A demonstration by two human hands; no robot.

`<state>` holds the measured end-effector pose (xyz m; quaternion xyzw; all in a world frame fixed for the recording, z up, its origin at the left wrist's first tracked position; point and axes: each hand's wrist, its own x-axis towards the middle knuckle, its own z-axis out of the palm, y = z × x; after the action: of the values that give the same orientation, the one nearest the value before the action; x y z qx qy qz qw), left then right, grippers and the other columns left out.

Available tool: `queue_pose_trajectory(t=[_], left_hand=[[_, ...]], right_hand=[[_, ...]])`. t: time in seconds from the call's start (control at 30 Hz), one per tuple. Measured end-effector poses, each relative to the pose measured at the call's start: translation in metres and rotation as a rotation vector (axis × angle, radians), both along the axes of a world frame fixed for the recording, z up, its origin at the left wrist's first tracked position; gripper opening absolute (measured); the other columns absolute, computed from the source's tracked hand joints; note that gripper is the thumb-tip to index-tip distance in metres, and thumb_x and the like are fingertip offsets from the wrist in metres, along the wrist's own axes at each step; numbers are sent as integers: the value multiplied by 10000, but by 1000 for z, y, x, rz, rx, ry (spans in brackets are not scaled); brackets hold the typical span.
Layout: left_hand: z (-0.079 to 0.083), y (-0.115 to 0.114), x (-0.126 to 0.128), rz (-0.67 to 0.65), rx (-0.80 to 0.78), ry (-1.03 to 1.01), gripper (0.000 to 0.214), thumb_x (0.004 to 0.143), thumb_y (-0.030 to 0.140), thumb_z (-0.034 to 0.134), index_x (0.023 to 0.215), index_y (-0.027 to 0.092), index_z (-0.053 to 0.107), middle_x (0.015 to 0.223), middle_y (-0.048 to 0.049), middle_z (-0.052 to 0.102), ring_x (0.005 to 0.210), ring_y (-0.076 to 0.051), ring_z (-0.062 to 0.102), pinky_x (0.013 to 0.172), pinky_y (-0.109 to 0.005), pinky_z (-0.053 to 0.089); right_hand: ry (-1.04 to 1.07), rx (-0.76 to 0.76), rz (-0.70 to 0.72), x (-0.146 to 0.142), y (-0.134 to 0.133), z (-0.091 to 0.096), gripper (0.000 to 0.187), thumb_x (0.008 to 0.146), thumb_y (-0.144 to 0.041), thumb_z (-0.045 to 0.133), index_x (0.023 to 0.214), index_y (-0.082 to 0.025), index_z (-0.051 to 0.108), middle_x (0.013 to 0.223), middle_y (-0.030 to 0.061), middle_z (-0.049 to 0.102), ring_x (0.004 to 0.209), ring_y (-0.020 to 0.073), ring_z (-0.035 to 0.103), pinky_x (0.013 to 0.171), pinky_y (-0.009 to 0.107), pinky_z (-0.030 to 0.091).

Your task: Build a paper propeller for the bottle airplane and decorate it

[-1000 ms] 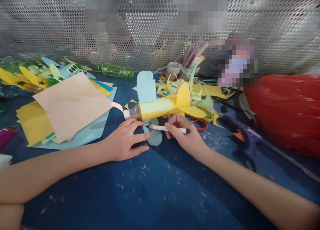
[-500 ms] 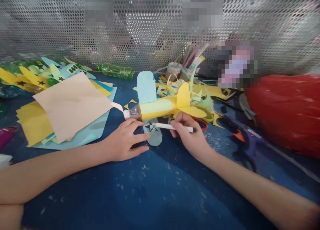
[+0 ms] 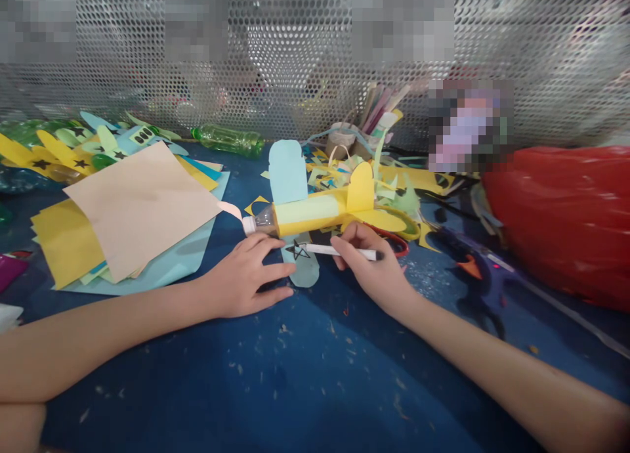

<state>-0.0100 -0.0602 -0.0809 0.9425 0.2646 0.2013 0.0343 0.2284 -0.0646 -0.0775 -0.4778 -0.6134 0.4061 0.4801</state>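
Note:
A toy plane made from a plastic bottle (image 3: pixel 310 211) lies across the middle, wrapped in yellow and pale green paper. Its light blue far wing (image 3: pixel 288 172) points away from me. The near blue wing (image 3: pixel 306 272) lies toward me and carries a black star outline, partly filled in. My left hand (image 3: pixel 251 274) rests with fingers spread beside the bottle neck, fingertips at that wing's left edge. My right hand (image 3: pixel 369 262) is closed on a white marker (image 3: pixel 322 249), its tip on the star. Yellow tail pieces (image 3: pixel 361 189) stand at the bottle's right end.
Stacked coloured paper sheets (image 3: pixel 142 210) lie to the left. A green bottle (image 3: pixel 229 141) and paper scraps (image 3: pixel 339 171) sit along the perforated metal screen (image 3: pixel 295 65). Red-handled scissors (image 3: pixel 401 246), a purple glue gun (image 3: pixel 485 269) and a big red bag (image 3: pixel 566 223) are at right.
The marker has shifted slightly left and tilted a little, and the star's left part looks darker. My left hand and the bottle plane stay nearly in place.

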Motion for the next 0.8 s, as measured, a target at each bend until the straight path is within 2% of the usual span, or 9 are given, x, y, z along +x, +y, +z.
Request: queue_pose_trajectory(t=[0.8], left_hand=[[0,0,0,-5,1,0,379,962,430,472,1122,162,688,1219,-202,542,1169,-332,475,968,-532,454]], right_hand=[[-25,-19,15,-1,3,-6,275,874,-258,568,655,-239,403,483,-74,499,474,101,418,526,289,311]])
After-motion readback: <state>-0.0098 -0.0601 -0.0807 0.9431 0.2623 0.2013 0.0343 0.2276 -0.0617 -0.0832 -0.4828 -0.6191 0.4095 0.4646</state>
